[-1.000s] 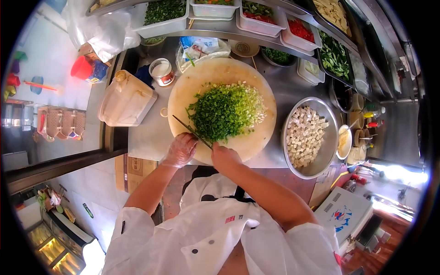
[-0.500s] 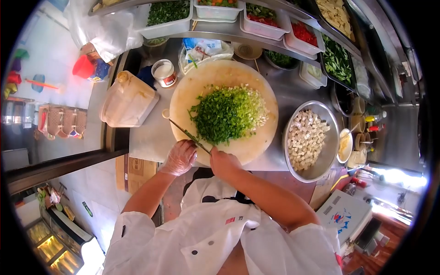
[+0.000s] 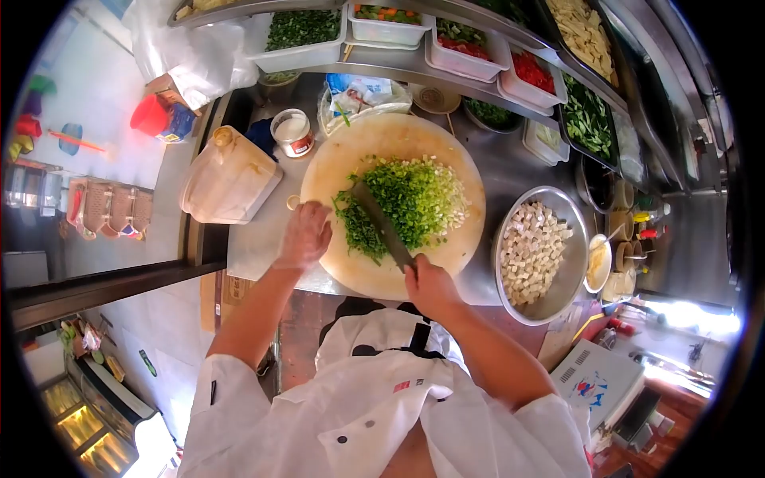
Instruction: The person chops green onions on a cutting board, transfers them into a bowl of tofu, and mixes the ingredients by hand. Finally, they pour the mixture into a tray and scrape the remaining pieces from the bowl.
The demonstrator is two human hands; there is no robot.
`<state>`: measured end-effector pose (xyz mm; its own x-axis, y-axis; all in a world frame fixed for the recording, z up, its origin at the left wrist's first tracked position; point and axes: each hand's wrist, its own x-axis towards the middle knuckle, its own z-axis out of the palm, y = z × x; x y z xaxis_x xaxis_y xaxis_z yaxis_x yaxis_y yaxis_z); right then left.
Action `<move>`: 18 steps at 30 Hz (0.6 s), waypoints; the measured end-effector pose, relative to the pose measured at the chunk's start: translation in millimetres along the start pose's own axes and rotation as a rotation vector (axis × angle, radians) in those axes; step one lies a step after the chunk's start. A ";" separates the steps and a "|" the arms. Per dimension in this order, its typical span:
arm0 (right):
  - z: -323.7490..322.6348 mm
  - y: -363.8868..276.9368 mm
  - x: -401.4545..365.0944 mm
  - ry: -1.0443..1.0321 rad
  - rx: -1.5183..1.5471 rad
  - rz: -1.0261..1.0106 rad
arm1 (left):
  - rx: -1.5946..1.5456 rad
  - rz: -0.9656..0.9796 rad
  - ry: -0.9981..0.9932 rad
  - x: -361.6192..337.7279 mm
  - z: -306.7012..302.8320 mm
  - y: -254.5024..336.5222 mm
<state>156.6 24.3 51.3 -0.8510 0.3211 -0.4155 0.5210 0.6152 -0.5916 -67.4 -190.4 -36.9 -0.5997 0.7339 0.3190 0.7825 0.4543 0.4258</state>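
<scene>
A round cutting board (image 3: 343,151) holds a heap of chopped greens (image 3: 414,191), dark green at the left and pale at the right. My right hand (image 3: 433,285) is closed around the handle of a cleaver (image 3: 384,227), whose blade lies over the left part of the heap and points up and left. My left hand (image 3: 304,233), in a thin clear glove, rests at the board's left edge, slightly blurred; whether its fingers hold anything is hard to see. To the right of the board stands a metal bowl (image 3: 535,252) of pale diced cubes.
A plastic container (image 3: 231,179) and a white jar (image 3: 292,132) stand left of the board. Behind it are a plastic bag (image 3: 362,94) and a shelf with tubs of cut vegetables (image 3: 466,49). A small bowl (image 3: 598,263) sits at the right.
The cleaver has moved from the board's lower left edge onto the greens. My left hand has come away from the blade, up and left; my right hand has shifted right.
</scene>
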 end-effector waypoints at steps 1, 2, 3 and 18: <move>-5.7 2.5 -1.7 0.025 -0.004 0.007 | 0.013 0.007 -0.032 14.6 2.2 -3.4; -8.8 4.1 -3.4 0.054 -0.014 0.031 | 0.040 -0.007 -0.088 24.7 5.7 -7.9; -11.1 6.5 -5.6 0.069 -0.007 0.045 | 0.068 -0.020 -0.145 32.8 11.0 -12.8; -50.4 42.4 -43.1 0.404 -0.123 0.055 | -0.223 -0.175 0.147 29.9 -14.7 56.3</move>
<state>212.1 72.8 78.9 -0.7921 0.5974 -0.1253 0.5755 0.6625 -0.4795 -43.8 -150.3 9.1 -0.7527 0.5661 0.3361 0.6186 0.4336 0.6553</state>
